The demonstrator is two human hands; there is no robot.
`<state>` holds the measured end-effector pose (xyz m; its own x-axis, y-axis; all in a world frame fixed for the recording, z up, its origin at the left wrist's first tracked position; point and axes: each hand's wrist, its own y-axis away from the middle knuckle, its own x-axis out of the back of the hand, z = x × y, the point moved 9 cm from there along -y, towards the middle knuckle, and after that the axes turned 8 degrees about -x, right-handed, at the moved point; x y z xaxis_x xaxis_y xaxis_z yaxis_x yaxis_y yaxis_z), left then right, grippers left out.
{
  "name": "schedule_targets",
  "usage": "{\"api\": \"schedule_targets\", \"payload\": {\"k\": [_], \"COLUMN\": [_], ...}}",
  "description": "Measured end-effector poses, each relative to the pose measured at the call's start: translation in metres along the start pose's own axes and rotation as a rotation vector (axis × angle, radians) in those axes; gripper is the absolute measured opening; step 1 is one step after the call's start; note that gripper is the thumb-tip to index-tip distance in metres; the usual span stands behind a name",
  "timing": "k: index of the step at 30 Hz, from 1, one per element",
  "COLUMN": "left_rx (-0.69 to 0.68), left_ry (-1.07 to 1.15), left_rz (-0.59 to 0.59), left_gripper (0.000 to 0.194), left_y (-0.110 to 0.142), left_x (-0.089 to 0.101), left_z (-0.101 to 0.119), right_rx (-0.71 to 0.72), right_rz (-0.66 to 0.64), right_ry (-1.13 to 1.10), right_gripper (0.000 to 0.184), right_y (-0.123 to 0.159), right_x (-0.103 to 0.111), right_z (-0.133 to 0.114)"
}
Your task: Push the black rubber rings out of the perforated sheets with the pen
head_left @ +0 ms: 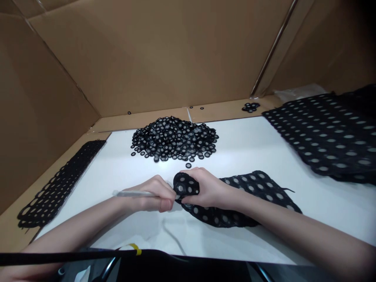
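My left hand (155, 194) is closed around a slim, pale, pen-like tool (133, 193), whose back end points left over my wrist. Its tip meets a black sheet with rows of pale round spots (208, 217); the exact contact is hidden by my fingers. My right hand (210, 188) grips this sheet, bending its left end up into a rounded fold. The rest of the sheet lies on the white board under my right forearm. Beyond both hands rises a heap of small black rings with pale centres (173, 137). One loose ring (188, 165) lies in front of the heap.
On the left lies a stack of black sheets with open holes (58, 184). Larger spotted black sheets (326, 133) cover the right side, near a clear plastic bag (299, 93). Cardboard walls (164, 55) surround the white board (243, 149). A small ring cluster (250, 107) sits at the back.
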<state>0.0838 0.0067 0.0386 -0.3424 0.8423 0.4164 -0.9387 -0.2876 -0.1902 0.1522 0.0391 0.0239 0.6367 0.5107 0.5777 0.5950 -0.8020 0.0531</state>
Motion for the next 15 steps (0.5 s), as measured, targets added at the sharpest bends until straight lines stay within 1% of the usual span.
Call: {"api": "schedule_targets", "payload": {"k": [8,15], "left_rx": [0.076,0.083], "left_ry": [0.028,0.056], "left_rz": [-0.026,-0.022], "left_gripper": [0.046,0.046], "left_y": [-0.0024,-0.0011], "left_x": [0.0007,0.0], "left_z": [-0.0009,-0.0018], "right_rx": [-0.009,-0.023], "right_rz": [-0.021,-0.033], "right_ry": [-0.028,-0.027], "right_gripper": [0.023,0.023], "right_y": [0.0018,0.0014], "right_x": [-0.0012,-0.0021], "right_z": [0.0016,0.001]}}
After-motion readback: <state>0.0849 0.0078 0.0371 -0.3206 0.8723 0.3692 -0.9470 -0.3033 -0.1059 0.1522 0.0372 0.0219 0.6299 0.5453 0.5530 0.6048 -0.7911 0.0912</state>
